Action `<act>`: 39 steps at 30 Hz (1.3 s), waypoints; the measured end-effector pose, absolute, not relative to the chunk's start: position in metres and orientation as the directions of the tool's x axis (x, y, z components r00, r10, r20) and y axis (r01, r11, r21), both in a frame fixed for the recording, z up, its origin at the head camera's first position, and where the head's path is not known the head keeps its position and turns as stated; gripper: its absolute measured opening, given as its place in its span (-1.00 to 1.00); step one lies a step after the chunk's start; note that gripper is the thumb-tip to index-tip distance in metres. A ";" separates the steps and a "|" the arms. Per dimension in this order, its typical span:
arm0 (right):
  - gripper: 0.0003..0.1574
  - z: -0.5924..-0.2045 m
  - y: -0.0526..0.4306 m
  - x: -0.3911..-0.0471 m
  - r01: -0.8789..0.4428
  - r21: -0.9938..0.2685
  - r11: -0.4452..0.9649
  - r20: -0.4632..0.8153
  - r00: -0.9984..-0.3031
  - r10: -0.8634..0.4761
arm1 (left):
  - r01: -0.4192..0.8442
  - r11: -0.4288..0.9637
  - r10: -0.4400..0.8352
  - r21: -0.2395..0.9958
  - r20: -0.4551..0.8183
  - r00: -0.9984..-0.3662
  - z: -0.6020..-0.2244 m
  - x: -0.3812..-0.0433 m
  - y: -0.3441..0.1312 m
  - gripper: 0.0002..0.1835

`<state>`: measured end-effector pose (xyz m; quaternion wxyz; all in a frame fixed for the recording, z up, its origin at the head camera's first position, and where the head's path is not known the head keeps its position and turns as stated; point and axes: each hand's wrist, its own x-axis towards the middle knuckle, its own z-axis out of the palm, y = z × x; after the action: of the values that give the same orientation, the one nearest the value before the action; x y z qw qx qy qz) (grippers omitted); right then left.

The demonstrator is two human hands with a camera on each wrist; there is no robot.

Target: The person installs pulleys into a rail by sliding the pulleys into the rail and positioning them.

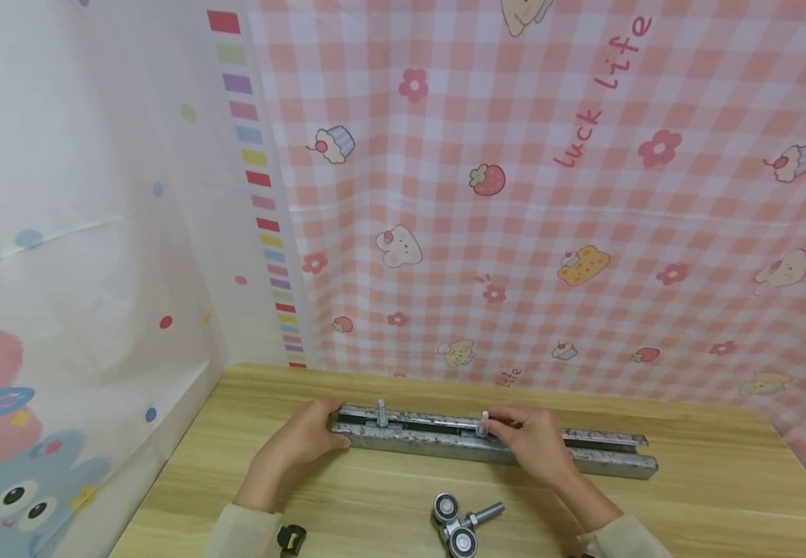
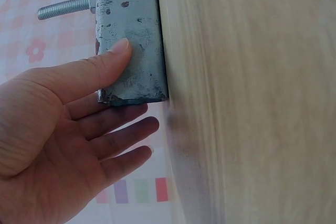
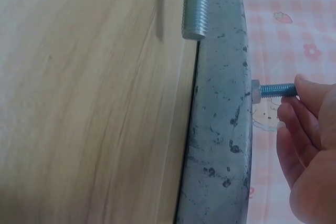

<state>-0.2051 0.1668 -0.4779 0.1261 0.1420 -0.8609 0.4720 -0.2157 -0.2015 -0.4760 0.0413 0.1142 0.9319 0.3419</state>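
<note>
A grey steel channel rail [image 1: 438, 449], scuffed and with a slot along its top, lies lengthwise on the table. My left hand [image 1: 305, 434] grips its left end, with the thumb [image 2: 113, 66] on the front face and the other fingers behind and under the end. Two threaded bolts stand up from the slot. The left bolt [image 1: 381, 413] is upright near my left hand. My right hand [image 1: 532, 442] pinches the tip of the other bolt [image 3: 278, 90], near the rail's middle, between thumb and fingers. A nut [image 3: 255, 92] sits at this bolt's base.
A roller trolley [image 1: 455, 527] with its own threaded bolt [image 1: 485, 514] lies on the wooden table [image 1: 368, 496] in front of the rail. A small black object [image 1: 292, 539] is by my left sleeve. A pink checked cloth [image 1: 445, 232] hangs behind the table.
</note>
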 end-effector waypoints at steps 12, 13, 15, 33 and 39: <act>-0.79 -0.478 0.165 -0.205 -0.349 -0.772 0.531 0.334 -0.934 -0.129 | 0.195 0.744 0.247 0.639 0.008 -0.969 -0.476 -0.216 -0.202 -0.35; -0.79 -0.477 0.165 -0.205 -0.341 -0.775 0.533 0.325 -0.937 -0.128 | 0.195 0.744 0.247 0.639 0.008 -0.969 -0.476 -0.216 -0.202 -0.36; -0.77 -0.476 0.165 -0.205 -0.319 -0.782 0.535 0.301 -0.946 -0.124 | 0.197 0.743 0.248 0.639 0.010 -0.969 -0.476 -0.216 -0.202 -0.36; -0.76 -0.470 0.199 -0.186 -0.552 -0.705 0.445 0.475 -0.834 -0.282 | 0.192 0.739 0.245 0.646 0.008 -0.969 -0.479 -0.218 -0.202 -0.35; -0.67 -0.479 0.207 -0.173 -0.641 -0.653 0.403 0.476 -0.761 -0.441 | 0.207 0.739 0.255 0.642 0.019 -0.967 -0.479 -0.217 -0.202 -0.35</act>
<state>-0.1734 0.2070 -0.4795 0.1144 0.3260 -0.8298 0.4382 -0.2172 -0.2020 -0.4792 0.0348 0.1240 0.9317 0.3396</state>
